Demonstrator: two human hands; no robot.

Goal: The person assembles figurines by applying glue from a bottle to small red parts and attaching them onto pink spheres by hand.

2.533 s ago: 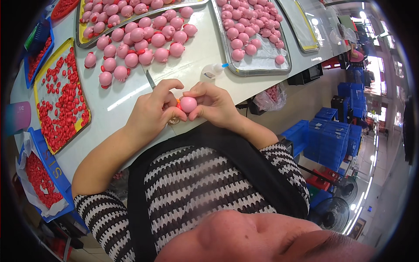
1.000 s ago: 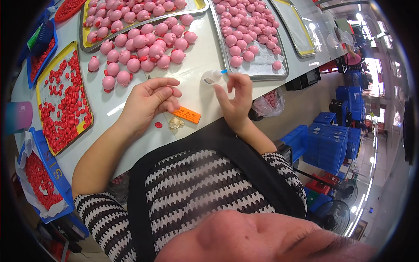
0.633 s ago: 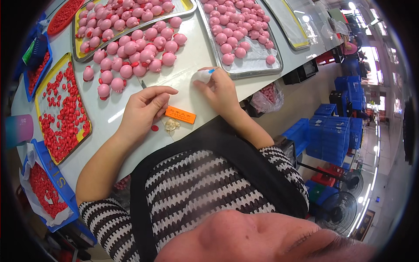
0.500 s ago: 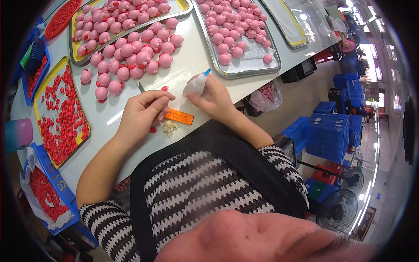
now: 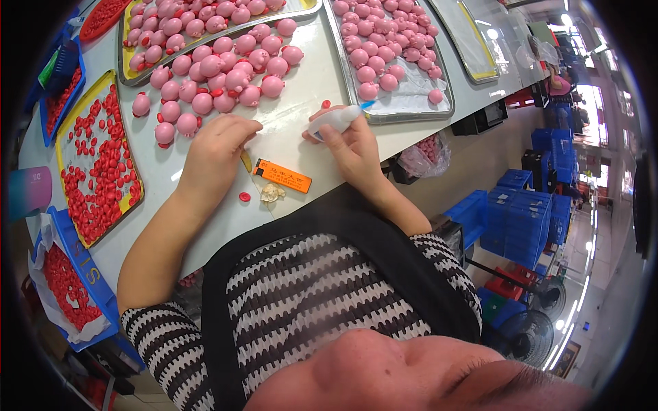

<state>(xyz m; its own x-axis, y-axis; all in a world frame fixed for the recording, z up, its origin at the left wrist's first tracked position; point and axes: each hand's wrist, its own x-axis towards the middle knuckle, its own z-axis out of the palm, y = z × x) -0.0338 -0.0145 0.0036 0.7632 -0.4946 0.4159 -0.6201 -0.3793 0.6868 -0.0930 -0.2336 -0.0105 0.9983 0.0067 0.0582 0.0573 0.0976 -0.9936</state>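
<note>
My right hand (image 5: 351,145) is wrapped round a white squeeze bottle (image 5: 332,123) with a thin blue tip, tilted so the tip points right. A small red oval piece (image 5: 325,104) shows just beyond that hand's fingertips; whether they touch is unclear. My left hand (image 5: 218,152) is above the table with its fingers curled and pressed together. What they hold, if anything, is hidden. Close to it, a narrow yellowish thing (image 5: 246,162) is partly covered. Between my hands and my body lie an orange lighter (image 5: 282,176), a crumpled cream-coloured lump (image 5: 272,192) and another red piece (image 5: 245,196).
Pink balls with small red parts (image 5: 211,66) are heaped beyond my left hand. More pink balls fill a metal tray (image 5: 411,115) at the far right. A yellow-lined tray (image 5: 130,198) and a blue bin (image 5: 82,250) of red pieces stand left, near a cup (image 5: 31,190).
My right hand has moved right and turned the bottle's tip sideways. My left hand has drawn slightly away from the lighter. The red piece between the hands no longer lies there. The view has shifted slightly.
</note>
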